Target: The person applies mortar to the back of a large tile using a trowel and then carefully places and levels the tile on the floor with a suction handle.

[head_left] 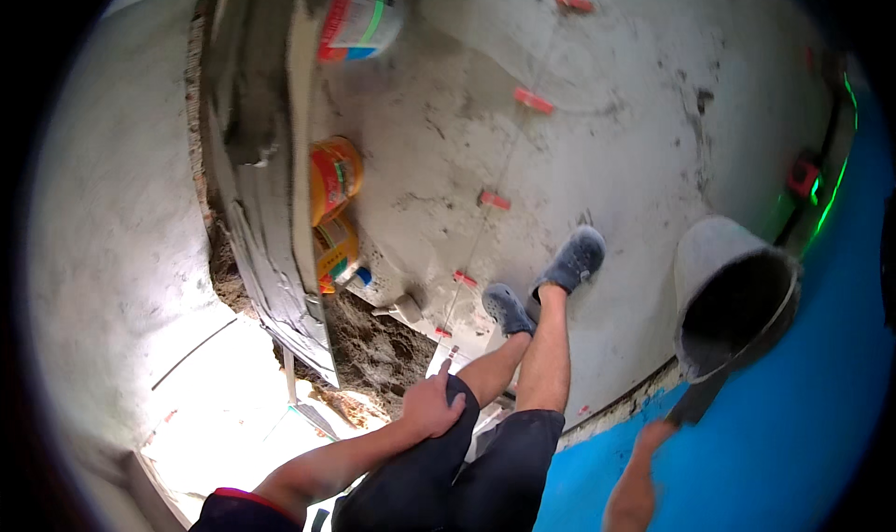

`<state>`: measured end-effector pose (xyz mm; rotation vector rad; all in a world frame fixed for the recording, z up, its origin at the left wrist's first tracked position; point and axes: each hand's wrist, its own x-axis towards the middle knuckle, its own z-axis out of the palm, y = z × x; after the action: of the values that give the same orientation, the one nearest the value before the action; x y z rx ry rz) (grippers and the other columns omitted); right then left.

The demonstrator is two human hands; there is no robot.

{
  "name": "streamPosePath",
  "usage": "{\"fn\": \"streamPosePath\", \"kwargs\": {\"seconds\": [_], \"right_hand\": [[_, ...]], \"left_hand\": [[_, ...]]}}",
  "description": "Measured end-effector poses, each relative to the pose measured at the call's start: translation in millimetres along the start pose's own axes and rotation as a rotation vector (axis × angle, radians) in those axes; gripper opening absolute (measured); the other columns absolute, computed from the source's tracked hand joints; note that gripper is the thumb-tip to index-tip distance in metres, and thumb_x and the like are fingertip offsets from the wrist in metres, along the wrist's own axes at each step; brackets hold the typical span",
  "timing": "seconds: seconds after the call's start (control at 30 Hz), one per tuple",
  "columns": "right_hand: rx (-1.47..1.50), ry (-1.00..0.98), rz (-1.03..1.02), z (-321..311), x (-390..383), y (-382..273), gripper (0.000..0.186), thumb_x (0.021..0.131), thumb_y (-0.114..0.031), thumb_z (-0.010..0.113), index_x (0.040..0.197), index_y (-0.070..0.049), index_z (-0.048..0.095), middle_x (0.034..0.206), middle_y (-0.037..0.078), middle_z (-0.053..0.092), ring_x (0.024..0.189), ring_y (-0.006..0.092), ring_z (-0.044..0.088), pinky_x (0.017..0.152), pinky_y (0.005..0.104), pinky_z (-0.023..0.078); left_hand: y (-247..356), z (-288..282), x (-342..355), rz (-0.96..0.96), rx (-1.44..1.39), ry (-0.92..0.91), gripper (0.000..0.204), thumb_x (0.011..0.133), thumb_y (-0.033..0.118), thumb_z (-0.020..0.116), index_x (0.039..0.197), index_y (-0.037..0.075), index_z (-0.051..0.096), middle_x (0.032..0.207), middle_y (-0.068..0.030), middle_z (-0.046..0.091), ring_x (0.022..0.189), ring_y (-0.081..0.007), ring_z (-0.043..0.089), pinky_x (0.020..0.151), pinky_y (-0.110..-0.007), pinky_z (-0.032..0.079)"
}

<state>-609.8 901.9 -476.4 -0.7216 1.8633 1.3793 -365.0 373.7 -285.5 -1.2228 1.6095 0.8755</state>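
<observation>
My right hand (653,439) is closed on a grey, mortar-smeared trowel (695,401), its blade up against the rim of a tilted grey bucket (723,243). The inside of the bucket is dark, and its contents cannot be made out. On my left knee rests my left hand (434,407), empty, with one finger stretched out. A large slab (271,252) thick with grey mortar stands on edge at the left. Red levelling wedges (495,200) sit in a line along the joint between the floor tiles (420,140).
Orange-and-red tubs (333,177) and a white bucket (378,19) stand beside the slab. A mallet (403,308) lies near rough bare ground (383,345). Blue sheeting (597,485) covers the right side, with a red laser device (801,175) and green light beyond the bucket.
</observation>
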Motion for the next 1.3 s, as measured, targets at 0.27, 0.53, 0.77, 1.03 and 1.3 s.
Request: {"fn": "streamPosePath", "kwargs": {"seconds": [0.27,0.53,0.77,1.03,1.3], "right_hand": [[1.074,0.158,0.109,-100,-142,26,0.048,0.094,-0.03,0.045,0.13,0.002,0.047,0.13,0.018,0.049,0.116,0.0342,0.048,0.098,0.0494,0.032],[1.419,0.451,-0.425,-532,-165,29,0.053,0.093,-0.04,0.048,0.128,0.001,0.048,0.126,0.02,0.052,0.103,0.0288,0.056,0.092,0.0446,0.043],[1.411,0.331,-0.878,-828,-183,-112,0.048,0.088,-0.035,0.059,0.118,0.001,0.049,0.094,0.02,0.06,0.083,0.0321,0.059,0.074,0.0408,0.046],[0.791,1.068,-0.74,-1082,-176,-268,0.037,0.079,-0.03,0.059,0.105,-0.004,0.053,0.094,0.025,0.063,0.091,0.0452,0.059,0.075,0.0521,0.047],[0.382,1.153,-0.831,-1175,-166,-330,0.035,0.074,-0.028,0.065,0.1,-0.006,0.057,0.091,0.022,0.064,0.09,0.0418,0.06,0.077,0.0498,0.049]], "left_hand": [[-16,-76,-39,-0.05,-0.152,0.225,0.073,0.08,0.04,0.06,0.136,0.0,0.034,0.096,-0.0258,0.058,0.091,-0.041,0.058,0.08,-0.048,0.047],[-106,-89,-50,-0.234,-0.318,0.313,0.065,0.079,0.036,0.059,0.128,-0.001,0.04,0.122,-0.0272,0.047,0.11,-0.0407,0.05,0.088,-0.052,0.042],[-143,-96,3,-0.176,-0.355,0.336,0.069,0.078,0.03,0.054,0.135,-0.005,0.036,0.122,-0.0286,0.049,0.106,-0.0418,0.053,0.092,-0.054,0.04],[-197,-128,-1,-0.146,-0.479,0.242,0.074,0.074,0.034,0.058,0.136,-0.001,0.035,0.116,-0.0272,0.052,0.109,-0.0417,0.051,0.09,-0.053,0.041],[-226,-142,12,-0.095,-0.611,0.246,0.073,0.07,0.03,0.059,0.133,-0.001,0.039,0.106,-0.023,0.056,0.1,-0.0371,0.055,0.084,-0.05,0.043]]}}
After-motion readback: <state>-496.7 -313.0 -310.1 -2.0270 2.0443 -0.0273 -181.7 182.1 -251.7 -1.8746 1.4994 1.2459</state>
